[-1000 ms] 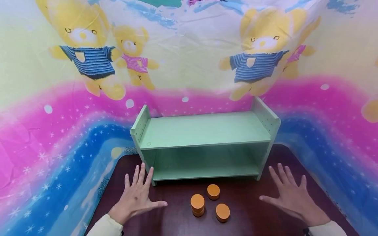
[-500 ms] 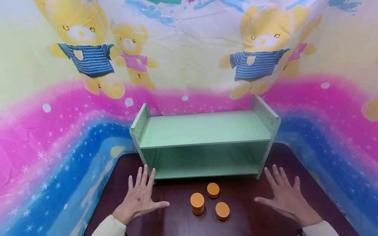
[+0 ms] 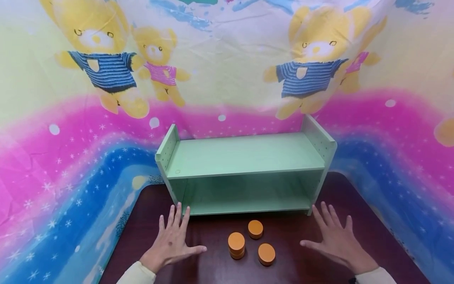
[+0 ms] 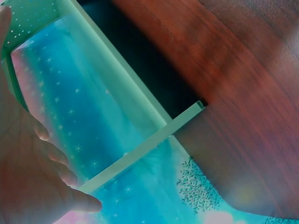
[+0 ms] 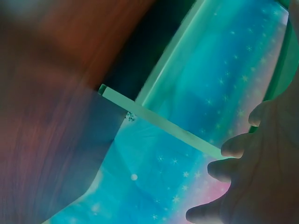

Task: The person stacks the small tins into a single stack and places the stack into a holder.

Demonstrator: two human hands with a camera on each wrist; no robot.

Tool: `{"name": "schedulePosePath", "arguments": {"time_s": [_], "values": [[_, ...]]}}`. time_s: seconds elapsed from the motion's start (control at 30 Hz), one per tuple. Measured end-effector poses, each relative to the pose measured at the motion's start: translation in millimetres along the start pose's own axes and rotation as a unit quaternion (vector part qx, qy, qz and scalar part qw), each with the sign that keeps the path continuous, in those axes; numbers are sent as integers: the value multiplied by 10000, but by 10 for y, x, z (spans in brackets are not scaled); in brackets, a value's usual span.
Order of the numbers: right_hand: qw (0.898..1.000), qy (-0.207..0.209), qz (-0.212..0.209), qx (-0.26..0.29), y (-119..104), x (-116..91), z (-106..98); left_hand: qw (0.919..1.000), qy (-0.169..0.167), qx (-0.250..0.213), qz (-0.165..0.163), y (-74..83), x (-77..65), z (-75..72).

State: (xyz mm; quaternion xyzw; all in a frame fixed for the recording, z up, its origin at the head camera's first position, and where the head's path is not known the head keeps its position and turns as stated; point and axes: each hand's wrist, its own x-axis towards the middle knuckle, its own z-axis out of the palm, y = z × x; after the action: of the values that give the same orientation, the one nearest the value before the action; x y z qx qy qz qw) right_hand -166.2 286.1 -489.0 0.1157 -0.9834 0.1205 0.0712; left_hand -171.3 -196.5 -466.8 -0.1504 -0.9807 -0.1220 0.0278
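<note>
My left hand [image 3: 171, 241] hovers over the table's left part with fingers spread and holds nothing. Its fingertips overlap the lower left corner of a pale green two-level shelf [image 3: 244, 156] in the head view; contact cannot be told. On the other side my right hand [image 3: 338, 241], also spread, has nothing in its grasp. Between the hands lie round orange discs: two stacked [image 3: 236, 242], a single disc [image 3: 255, 228] nearer the shelf, and another single disc [image 3: 267, 253] to the right. Each wrist view shows spread fingers beside a shelf side panel [image 4: 145, 147].
A dark reddish-brown table [image 3: 213, 268] carries everything. The shelf stands at its back, with an open lower compartment [image 3: 244, 193]. Behind and at both sides hangs a curtain [image 3: 220, 79] printed with bears and snowflakes.
Both hands have drifted inward, closer to each other and to the discs, fingers still spread. The discs and shelf have stayed put; the head view has tilted very slightly.
</note>
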Motion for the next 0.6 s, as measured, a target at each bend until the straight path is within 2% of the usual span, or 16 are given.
{"name": "schedulePosePath", "arguments": {"time_s": [0.47,0.6], "values": [[9999,-46,-103,111,-72,40,109,9997,-211,-72,-20,28,35,147],[9999,9,-124,91,-72,50,153,9998,-184,-116,-6,47,37,170]]}}
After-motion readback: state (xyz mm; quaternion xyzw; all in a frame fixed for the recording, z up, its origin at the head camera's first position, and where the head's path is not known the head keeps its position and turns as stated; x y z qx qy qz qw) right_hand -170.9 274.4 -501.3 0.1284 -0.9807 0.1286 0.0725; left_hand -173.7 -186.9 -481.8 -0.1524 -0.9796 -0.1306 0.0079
